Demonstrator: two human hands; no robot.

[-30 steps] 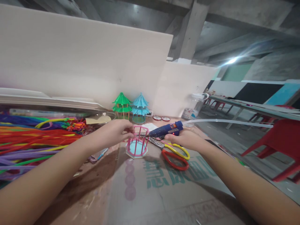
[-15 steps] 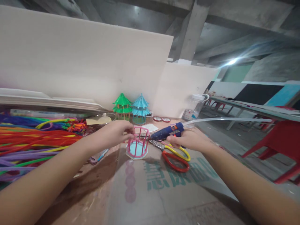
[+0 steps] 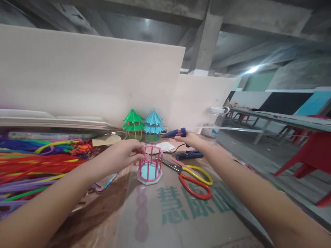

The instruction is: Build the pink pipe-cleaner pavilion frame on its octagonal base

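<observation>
My left hand (image 3: 129, 154) pinches the upper left side of a small pink frame (image 3: 148, 171), built of upright posts between two rings on a pale blue base. The frame stands upright on the cardboard. Farther back, my right hand (image 3: 191, 139) grips a dark blue glue gun (image 3: 177, 133) whose nozzle points left; a long clear glue stick (image 3: 232, 128) sticks out behind it. Scissors (image 3: 195, 179) with one yellow and one red handle lie right of the frame. Behind them lies a dark blue tool (image 3: 189, 155), its kind unclear.
Green (image 3: 132, 120) and light blue (image 3: 154, 122) miniature pavilions stand by the white board (image 3: 90, 75). Many coloured pipe cleaners (image 3: 36, 162) lie at left. A clear jug (image 3: 216, 120) stands at back right; a red chair (image 3: 310, 162) is beyond the table.
My right hand has carried the glue gun away from the pink frame, back and slightly left. The dark blue tool behind the scissors has come into sight. My left hand stays on the frame.
</observation>
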